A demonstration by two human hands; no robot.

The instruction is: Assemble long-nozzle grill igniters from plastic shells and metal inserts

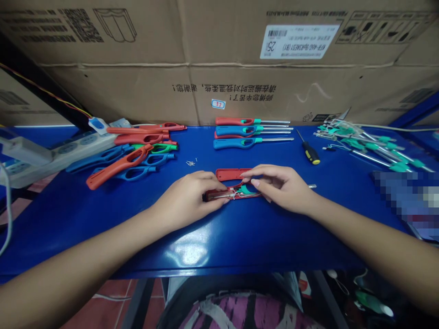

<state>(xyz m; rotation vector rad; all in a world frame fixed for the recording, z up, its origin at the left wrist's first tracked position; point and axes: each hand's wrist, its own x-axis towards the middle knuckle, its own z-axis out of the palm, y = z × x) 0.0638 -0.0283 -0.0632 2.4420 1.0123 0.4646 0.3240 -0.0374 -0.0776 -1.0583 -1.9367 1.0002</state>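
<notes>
An opened red gas lighter [240,195] lies on the blue table, its inner parts showing in the lower half shell. My left hand [190,196] grips the handle end, with fingers and thumb around a brownish translucent tank [218,194]. My right hand [286,188] is closed over the other end, fingertips by the green trigger [244,190]; part of the lighter is hidden under it. A metal tube tip [312,186] sticks out past that hand. Just behind lies the other red half shell [226,174], touched or nearly touched by my right fingertips.
Empty coloured lighter shells [120,167] are heaped at left beside a power strip [78,146]. Several assembled lighters [236,143] lie behind my hands. Small screws [190,163], a screwdriver [310,151] and a pile of green-and-metal lighter inserts [380,146] are around. A cardboard box [144,96] stands behind.
</notes>
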